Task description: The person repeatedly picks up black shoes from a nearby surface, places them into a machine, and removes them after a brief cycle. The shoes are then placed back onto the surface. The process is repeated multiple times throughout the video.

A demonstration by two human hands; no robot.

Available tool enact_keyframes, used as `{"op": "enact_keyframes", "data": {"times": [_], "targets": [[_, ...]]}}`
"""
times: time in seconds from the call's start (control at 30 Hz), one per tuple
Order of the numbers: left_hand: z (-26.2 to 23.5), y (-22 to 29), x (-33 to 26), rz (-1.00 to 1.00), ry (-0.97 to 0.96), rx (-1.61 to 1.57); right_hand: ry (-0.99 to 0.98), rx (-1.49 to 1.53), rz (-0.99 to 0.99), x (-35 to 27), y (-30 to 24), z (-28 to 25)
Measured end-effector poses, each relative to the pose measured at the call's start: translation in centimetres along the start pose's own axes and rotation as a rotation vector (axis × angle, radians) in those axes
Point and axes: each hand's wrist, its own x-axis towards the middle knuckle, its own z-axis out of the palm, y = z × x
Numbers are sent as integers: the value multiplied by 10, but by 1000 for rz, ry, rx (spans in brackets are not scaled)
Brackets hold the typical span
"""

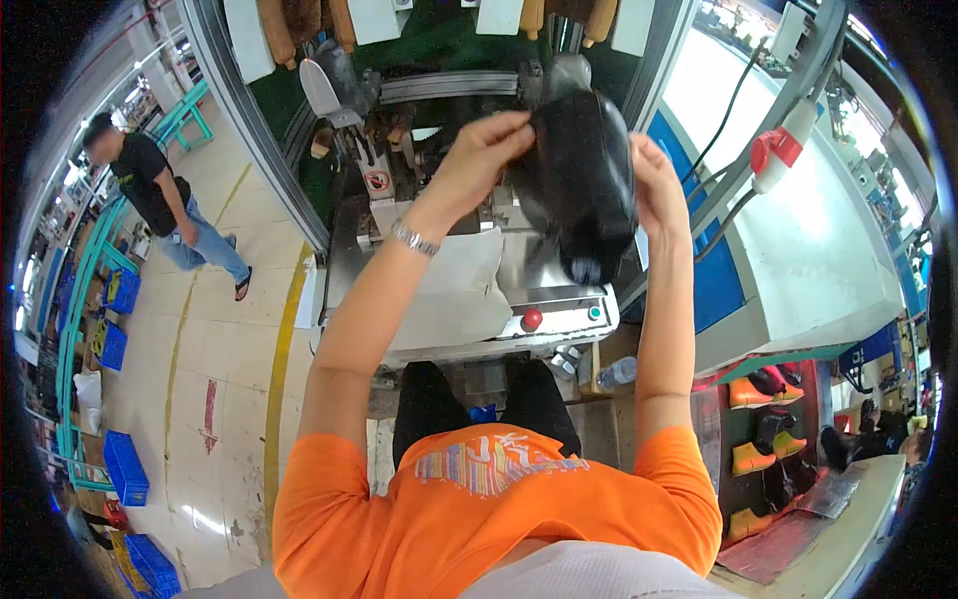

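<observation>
A black leather shoe upper [587, 170], slightly blurred, is held up over the right side of a machine [549, 272]. My left hand [489, 150] pinches its left edge between thumb and fingers. At its right edge is my right hand [659, 185], with fingers curled against the leather and its fingertips partly hidden. Just behind the upper's top rises a pale rounded form [571, 72]; the upper hides its lower part. On the machine's left side stands a white upright pad [317, 92]. A whitish sheet [454, 295] covers part of the machine's front table.
A red button [532, 319] and a green button [595, 312] sit on the machine's front edge. Shoes on orange and yellow lasts [753, 459] fill a rack at the lower right. A red-and-white plug connector [773, 150] hangs at right. One person [150, 190] walks at left.
</observation>
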Motion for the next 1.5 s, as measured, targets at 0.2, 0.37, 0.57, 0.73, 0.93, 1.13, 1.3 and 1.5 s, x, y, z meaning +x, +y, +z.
{"op": "enact_keyframes", "data": {"times": [0.2,0.37,0.57,0.73,0.93,1.13,1.3,1.5], "targets": [[-11,-5,78,19,319,-138,108,193,26,89,-3,2],[-12,-22,87,-47,391,-84,275,176,158,99,17,-11],[-9,-30,88,-5,398,-88,215,208,129,104,44,-34],[-2,-33,88,64,446,-104,277,281,55,100,45,-13],[-16,-27,76,158,561,460,261,137,98,92,45,-16],[78,25,-35,684,140,1164,-9,412,437,-6,124,-13],[105,24,-42,494,131,1389,-193,737,219,-38,121,25],[107,-27,-41,370,174,1569,-64,554,228,-3,167,-12]]}}
